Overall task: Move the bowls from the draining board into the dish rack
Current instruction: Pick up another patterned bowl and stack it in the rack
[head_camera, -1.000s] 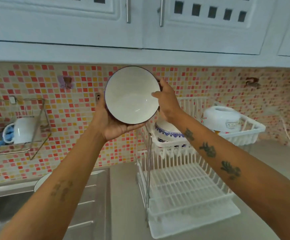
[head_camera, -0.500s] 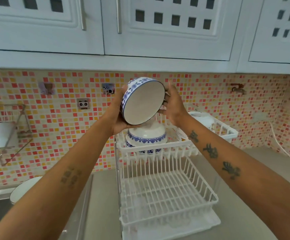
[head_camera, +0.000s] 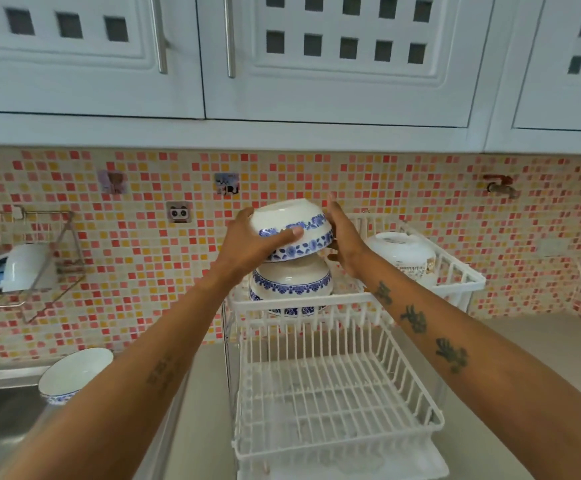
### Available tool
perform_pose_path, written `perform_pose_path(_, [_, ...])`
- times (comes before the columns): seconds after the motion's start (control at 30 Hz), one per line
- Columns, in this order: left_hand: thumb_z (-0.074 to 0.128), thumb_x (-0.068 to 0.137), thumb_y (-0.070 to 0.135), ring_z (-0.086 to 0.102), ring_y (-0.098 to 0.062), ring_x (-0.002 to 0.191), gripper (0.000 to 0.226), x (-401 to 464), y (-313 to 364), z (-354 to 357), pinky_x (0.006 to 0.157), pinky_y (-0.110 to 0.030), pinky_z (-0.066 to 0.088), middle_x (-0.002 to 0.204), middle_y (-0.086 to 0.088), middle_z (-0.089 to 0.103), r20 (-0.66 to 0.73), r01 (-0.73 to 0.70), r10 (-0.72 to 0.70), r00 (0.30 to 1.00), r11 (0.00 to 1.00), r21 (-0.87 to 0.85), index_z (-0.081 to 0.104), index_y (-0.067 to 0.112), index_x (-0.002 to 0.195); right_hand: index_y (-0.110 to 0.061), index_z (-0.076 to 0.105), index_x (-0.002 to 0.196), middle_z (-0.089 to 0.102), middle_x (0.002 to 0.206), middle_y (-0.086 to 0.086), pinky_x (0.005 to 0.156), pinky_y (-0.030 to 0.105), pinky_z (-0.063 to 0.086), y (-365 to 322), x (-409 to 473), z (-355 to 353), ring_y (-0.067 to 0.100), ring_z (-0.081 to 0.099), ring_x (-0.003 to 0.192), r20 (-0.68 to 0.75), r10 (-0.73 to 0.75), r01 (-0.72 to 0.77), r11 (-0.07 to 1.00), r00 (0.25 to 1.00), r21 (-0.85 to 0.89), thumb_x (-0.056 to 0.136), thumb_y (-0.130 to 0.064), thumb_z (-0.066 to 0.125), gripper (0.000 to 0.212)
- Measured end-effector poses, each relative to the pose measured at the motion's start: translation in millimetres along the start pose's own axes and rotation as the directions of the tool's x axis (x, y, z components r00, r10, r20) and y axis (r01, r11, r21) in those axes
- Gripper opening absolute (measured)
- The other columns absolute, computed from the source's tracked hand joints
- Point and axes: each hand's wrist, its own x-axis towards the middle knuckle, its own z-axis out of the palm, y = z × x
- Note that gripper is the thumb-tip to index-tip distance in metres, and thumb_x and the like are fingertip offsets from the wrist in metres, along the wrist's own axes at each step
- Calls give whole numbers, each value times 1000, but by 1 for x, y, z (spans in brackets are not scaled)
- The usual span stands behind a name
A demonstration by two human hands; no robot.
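Your left hand (head_camera: 247,245) and right hand (head_camera: 346,242) clamp a blue-and-white bowl (head_camera: 291,228) between them, left thumb laid across the blue band on the near wall, right palm flat against the side at 3 o'clock. Half a second ago the bowl was tipped with its white inside facing you; now it's flipped mouth-down, foot up, slightly tilted. It sits right over the inverted stacked bowls (head_camera: 291,284) on the upper tier of the dish rack (head_camera: 337,375); its lower rim looks to be touching the top of the stack, can't tell whether it's seated. Both hands have come down with it, from above the stack to level with it. At 3 o'clock of the stack, same tier, a white upturned pot (head_camera: 403,254) with a small label. Lower tier of the rack holds nothing I can make out. At 8 o'clock of the frame one more bowl (head_camera: 74,374) leans mouth-up on the draining board (head_camera: 12,417), well apart from the rack; it showed there before too. At 9 o'clock a wall shelf (head_camera: 39,271) holds a white mug (head_camera: 25,266). Camera view has shifted slightly, with the rack more centred than in the earlier frame.
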Motion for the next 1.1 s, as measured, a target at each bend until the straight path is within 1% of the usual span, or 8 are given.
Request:
perform_pose_path(0.07, [84, 43, 67, 61, -21, 111, 89, -1, -1, 3, 87, -40, 58, 116, 1, 61, -11, -26, 28, 1000, 986, 165, 49, 30, 116, -21, 52, 138, 62, 130, 5, 71, 25, 42, 1, 0, -2, 14, 60, 96, 13, 17, -17, 1000, 1000, 0, 92, -66, 27, 68])
perform_pose_path(0.2, [86, 57, 55, 40, -15, 117, 91, -5, 1, 10, 91, -26, 42, 105, 10, 41, 5, -44, 45, 999, 948, 314, 45, 23, 132, -28, 55, 129, 60, 135, 4, 104, 46, 39, 7, 2, -7, 25, 55, 118, 37, 83, -80, 993, 996, -83, 82, -77, 33, 71])
perform_pose_path(0.27, [86, 59, 52, 38, -15, 116, 94, -7, 2, 11, 88, -24, 39, 109, 5, 36, 10, -38, 37, 999, 929, 368, 42, 19, 135, -32, 52, 132, 60, 134, 2, 108, 55, 33, 10, 1, -8, 27, 53, 121, 51, 140, -133, 983, 989, -128, 77, -82, 37, 76])
perform_pose_path(0.47, [85, 59, 53, 40, -22, 126, 99, -7, 0, 12, 99, -33, 43, 108, 5, 36, 39, -23, 7, 999, 911, 412, 40, 16, 138, -28, 60, 125, 73, 102, 4, 64, 33, 54, 12, -3, -10, 23, 69, 90, 221, 174, -158, 983, 960, -87, 87, -67, 42, 58])
perform_pose_path(0.6, [86, 57, 55, 44, -22, 125, 108, -3, -3, 13, 96, -28, 41, 129, -5, 38, 58, 7, -35, 998, 901, 434, 35, 15, 143, -27, 61, 117, 72, 97, 3, 67, 35, 54, 14, 0, -11, 23, 68, 86, 198, 191, -176, 980, 961, -90, 89, -61, 44, 47])
perform_pose_path(0.77, [85, 57, 56, 44, -19, 117, 109, -2, -5, 14, 94, -29, 42, 133, -6, 38, 76, 12, -51, 996, 891, 454, 34, 14, 143, -26, 61, 118, 71, 110, 8, 96, 50, 49, 18, 6, -10, 30, 66, 102, 175, 231, -218, 972, 957, -93, 84, -61, 50, 50])
perform_pose_path(0.97, [86, 52, 59, 48, -18, 113, 109, -3, -5, 14, 90, -29, 48, 130, -5, 40, 105, 35, -94, 990, 886, 462, 38, 13, 139, -21, 63, 105, 69, 94, 9, 80, 40, 53, 17, 3, -12, 27, 65, 84, 208, 247, -249, 968, 946, -19, 90, -44, 49, 30])
perform_pose_path(1.1, [86, 53, 57, 44, -19, 117, 109, -6, -3, 15, 94, -29, 43, 131, -6, 39, 123, 18, -92, 988, 863, 504, 37, 12, 140, -17, 62, 110, 68, 108, 14, 92, 44, 49, 17, 4, -10, 32, 63, 94, 190, 287, -281, 958, 939, -56, 87, -40, 50, 34])
